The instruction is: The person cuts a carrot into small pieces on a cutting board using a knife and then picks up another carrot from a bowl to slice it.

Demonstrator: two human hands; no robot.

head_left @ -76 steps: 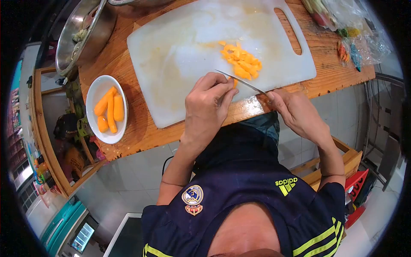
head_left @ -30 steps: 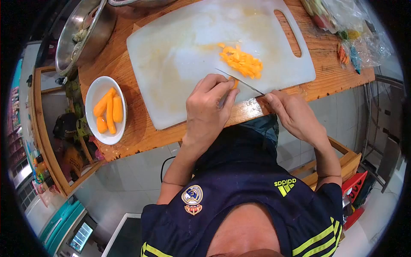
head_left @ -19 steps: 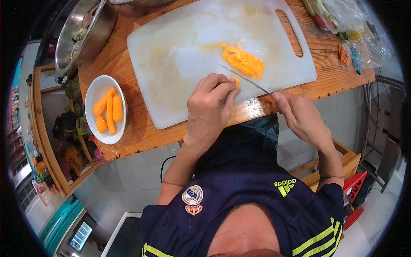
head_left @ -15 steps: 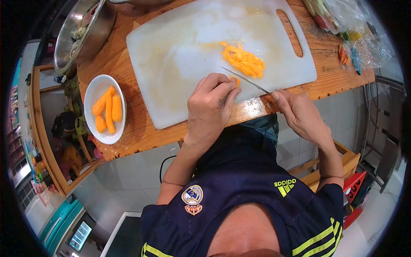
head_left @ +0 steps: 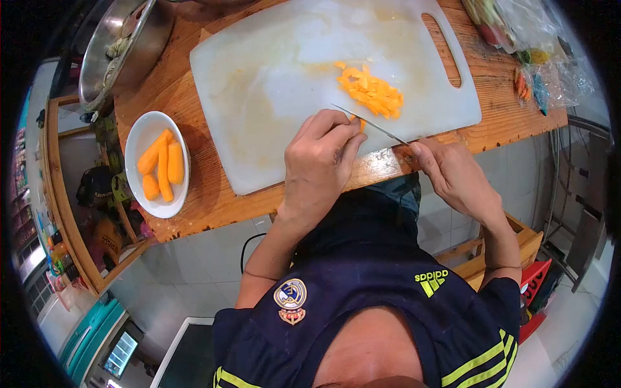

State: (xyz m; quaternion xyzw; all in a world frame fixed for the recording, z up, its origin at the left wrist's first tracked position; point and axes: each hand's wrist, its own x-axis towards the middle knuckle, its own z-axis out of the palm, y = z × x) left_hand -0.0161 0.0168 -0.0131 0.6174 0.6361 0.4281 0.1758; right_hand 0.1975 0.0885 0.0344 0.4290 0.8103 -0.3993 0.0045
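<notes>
My left hand (head_left: 321, 150) is closed on a piece of carrot (head_left: 357, 123) near the front edge of the white cutting board (head_left: 259, 116). Only the carrot's end shows past my fingers. Gripped in my right hand (head_left: 456, 171) is a knife (head_left: 378, 127); its blade reaches left across the carrot beside my left fingertips, and its handle is mostly hidden in my palm. Behind the blade lies a heap of chopped carrot (head_left: 372, 92). To the left, a white bowl (head_left: 134, 184) holds several peeled carrots (head_left: 169, 161).
The board lies on a wooden table (head_left: 207, 223). A metal basin (head_left: 145, 55) stands at the back left, with contents I cannot make out. Clear plastic bags (head_left: 527, 29) with vegetables sit at the back right, near small orange peppers or carrots (head_left: 522, 85).
The knife blade has shifted slightly left and over the carrot piece. My left hand stays nearly in place, and the view has moved a little.
</notes>
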